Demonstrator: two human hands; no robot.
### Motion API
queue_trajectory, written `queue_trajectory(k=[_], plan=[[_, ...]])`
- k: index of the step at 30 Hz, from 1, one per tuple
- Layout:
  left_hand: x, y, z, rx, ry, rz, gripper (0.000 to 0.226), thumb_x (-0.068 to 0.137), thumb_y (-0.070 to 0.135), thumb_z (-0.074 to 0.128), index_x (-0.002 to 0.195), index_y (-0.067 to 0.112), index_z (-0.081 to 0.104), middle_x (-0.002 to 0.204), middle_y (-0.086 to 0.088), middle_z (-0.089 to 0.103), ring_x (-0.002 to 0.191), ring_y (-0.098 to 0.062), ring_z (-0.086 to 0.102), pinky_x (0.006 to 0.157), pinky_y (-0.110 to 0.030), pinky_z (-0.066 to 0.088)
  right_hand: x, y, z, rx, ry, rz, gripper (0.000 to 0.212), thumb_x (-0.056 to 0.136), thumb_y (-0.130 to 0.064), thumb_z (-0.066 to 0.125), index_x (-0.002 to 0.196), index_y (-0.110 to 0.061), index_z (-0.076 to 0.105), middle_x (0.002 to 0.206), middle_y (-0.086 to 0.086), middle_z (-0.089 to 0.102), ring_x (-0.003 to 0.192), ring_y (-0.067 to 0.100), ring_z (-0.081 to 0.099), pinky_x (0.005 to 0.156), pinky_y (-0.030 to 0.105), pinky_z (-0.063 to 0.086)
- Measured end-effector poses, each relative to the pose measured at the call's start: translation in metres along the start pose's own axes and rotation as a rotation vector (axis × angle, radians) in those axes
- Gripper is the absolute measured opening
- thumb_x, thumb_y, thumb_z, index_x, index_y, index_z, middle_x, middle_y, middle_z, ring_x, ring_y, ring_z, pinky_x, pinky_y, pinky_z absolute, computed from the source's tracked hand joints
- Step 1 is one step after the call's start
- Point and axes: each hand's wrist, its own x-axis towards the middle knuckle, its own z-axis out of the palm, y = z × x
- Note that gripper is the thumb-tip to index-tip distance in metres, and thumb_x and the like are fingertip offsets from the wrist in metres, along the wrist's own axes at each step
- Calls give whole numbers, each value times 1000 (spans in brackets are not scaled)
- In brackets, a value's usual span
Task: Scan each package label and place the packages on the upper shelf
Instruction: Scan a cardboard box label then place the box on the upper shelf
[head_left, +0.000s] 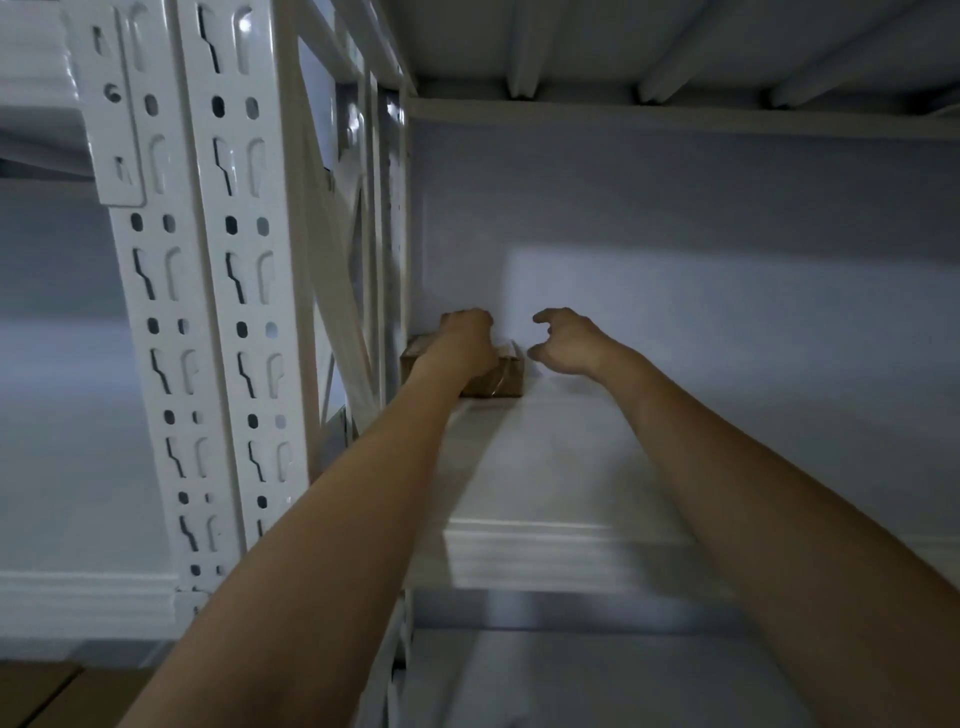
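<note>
Two bare arms reach up to the upper shelf (545, 457). Left hand (465, 340) holds the brown package (506, 376) at the shelf's back left corner. Right hand (569, 343) hovers beside it, fingers loosely curled, empty. Placing step; next, let go.

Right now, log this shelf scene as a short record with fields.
package: brown cardboard box at the back left corner of the shelf
shelf: white metal shelf, box resting on it
left hand: left hand on top of the box, fingers curled over it
right hand: right hand just right of the box, fingers loosely curled, holding nothing
frame: perforated white upright at left
</note>
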Motion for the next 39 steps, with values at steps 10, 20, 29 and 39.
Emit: queue_trajectory(k=[10,20,29,39], plan=[[-84,169,40,-430,-93,224,38,93,18,53,130,12,61,132,-7,61,121,-25,56,101,-30,45,-138,101,-91,109,272,159,50,97,-22,59,145,-14,49,142,13,54,125,27,55,91,26,41],[-239,385,117,-736,-223,408,25,92,5,55,106,8,75,110,-9,73,103,-24,68,94,-32,53,-369,281,-187,100,561,433,31,92,1,48,112,-11,69,113,13,68,88,25,62,61,26,48],[-313,474,235,-762,-565,268,24,90,-1,54,104,2,74,108,-19,72,100,-34,67,88,-41,57,-488,405,-200,147,391,641,34,94,-4,50,123,-9,68,117,10,64,103,30,62,82,32,51],[-293,475,361,-709,-607,-27,17,94,10,54,89,0,67,97,-17,65,88,-22,60,83,-38,54,-461,503,-156,246,224,801,36,94,-2,46,126,1,64,128,19,63,110,34,61,96,42,54]])
